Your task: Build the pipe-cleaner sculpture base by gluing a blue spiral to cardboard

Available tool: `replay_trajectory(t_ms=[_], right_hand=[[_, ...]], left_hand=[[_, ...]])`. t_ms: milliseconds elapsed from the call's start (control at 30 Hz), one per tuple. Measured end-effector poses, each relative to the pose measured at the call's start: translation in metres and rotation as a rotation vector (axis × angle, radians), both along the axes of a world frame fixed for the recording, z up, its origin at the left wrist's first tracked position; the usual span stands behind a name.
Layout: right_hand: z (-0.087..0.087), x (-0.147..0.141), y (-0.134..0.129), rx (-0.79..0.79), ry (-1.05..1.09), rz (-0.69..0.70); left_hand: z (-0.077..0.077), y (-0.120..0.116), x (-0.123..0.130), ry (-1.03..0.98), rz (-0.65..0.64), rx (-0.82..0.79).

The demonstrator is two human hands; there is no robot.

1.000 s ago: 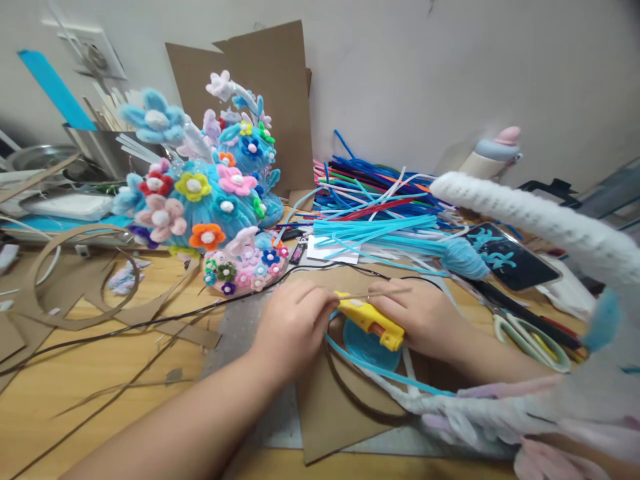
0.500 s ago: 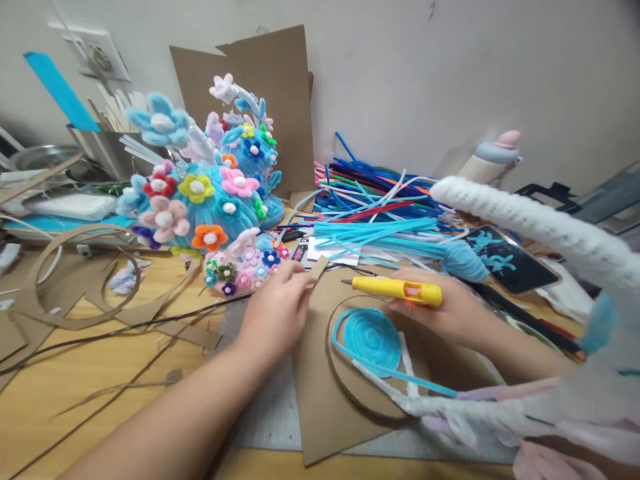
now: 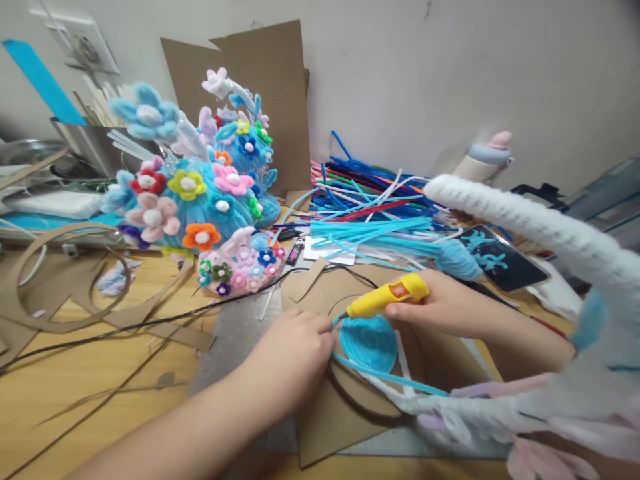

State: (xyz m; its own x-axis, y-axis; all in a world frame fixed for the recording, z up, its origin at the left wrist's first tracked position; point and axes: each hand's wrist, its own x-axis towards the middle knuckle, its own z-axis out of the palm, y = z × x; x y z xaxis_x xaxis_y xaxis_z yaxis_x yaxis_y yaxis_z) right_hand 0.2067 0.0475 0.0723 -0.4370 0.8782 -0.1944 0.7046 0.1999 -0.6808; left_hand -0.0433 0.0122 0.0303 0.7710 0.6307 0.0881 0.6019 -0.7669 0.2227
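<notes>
My right hand [image 3: 440,303] is wrapped round a yellow glue gun [image 3: 385,297], its nozzle pointing left and down beside a blue coiled disc [image 3: 369,343]. My left hand [image 3: 300,353] is closed at the left edge of the disc, close to the nozzle; its fingertips are partly hidden, and what they pinch is too small to make out. Under both lies a cardboard sheet [image 3: 320,427] with a curved cardboard rim. A light blue strand [image 3: 400,380] runs right from the disc beside a white fuzzy stem [image 3: 430,403].
Blue flower-covered pieces [image 3: 215,213] stand at the back left. Behind the sheet lies a heap of coloured pipe cleaners [image 3: 370,207]. A white fuzzy arch [image 3: 520,203] rises at right near a phone [image 3: 505,257]. Cardboard rings [image 3: 30,267] and a black cable [image 3: 165,317] lie left.
My left hand has left the small cardboard strip on the sheet and come down to the disc's left edge. The glue gun has tilted, its nozzle now lower and beside my left fingers.
</notes>
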Motion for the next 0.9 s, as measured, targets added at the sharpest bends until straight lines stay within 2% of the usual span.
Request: replay_trajectory(t_ms=[100,333,467,633,900], right_hand=[[0.004,-0.005,0.001,-0.044,-0.13,0.051],[0.003,-0.014,-0.001,0.087,-0.351,0.08],[0.003,-0.015,-0.003,0.143,-0.413,0.118],[0.003,-0.017,-0.007,0.244,-0.499,0.069],[0.007,-0.018,-0.008,0.239,-0.515,0.087]], left_hand=[[0.001,0.0,-0.001,0.002,-0.006,0.004],[-0.001,0.0,-0.001,0.003,-0.019,0.015],[-0.002,0.0,-0.001,-0.005,-0.022,0.017],[-0.003,0.0,-0.001,-0.008,-0.023,0.035],[-0.004,0.001,-0.002,0.01,-0.028,0.024]])
